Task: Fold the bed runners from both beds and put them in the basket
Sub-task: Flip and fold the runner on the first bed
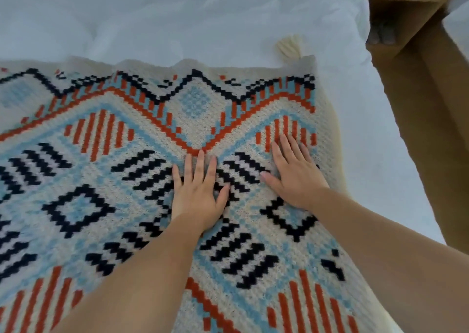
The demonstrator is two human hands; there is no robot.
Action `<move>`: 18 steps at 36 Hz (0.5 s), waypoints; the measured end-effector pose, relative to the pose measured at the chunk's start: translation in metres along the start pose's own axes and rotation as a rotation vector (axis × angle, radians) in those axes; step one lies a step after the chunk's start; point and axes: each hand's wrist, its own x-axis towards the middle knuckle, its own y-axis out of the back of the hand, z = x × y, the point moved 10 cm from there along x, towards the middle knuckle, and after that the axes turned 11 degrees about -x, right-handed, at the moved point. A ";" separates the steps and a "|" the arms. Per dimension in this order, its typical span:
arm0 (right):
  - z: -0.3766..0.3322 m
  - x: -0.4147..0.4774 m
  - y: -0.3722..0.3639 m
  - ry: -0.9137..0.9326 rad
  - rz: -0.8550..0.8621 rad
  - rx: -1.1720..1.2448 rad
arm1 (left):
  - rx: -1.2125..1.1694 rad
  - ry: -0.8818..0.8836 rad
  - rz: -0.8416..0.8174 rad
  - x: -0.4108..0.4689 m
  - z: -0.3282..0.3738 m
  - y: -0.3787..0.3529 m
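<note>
A knitted bed runner (83,170), cream with orange, light blue and black geometric patterns, lies spread across the white bed (177,20). Its right edge shows a cream underlayer, and a cream tassel (289,47) sticks out at the far right corner. My left hand (196,193) rests flat on the runner with fingers spread. My right hand (291,172) presses flat on it just to the right, near the runner's right edge. Neither hand grips the fabric. No basket is in view.
The white duvet stretches beyond the runner to the far side and to the right. A brown floor (426,104) runs along the bed's right side. A second white surface (459,22) shows at the upper right edge.
</note>
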 end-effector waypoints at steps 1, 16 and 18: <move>0.005 0.009 0.002 0.002 0.008 -0.003 | 0.004 0.002 0.002 0.001 -0.001 -0.003; 0.095 0.139 0.039 -0.101 0.057 -0.018 | -0.033 -0.051 -0.003 0.015 -0.012 -0.026; 0.102 0.152 0.045 -0.112 0.083 -0.042 | -0.037 -0.059 -0.003 0.015 -0.013 -0.027</move>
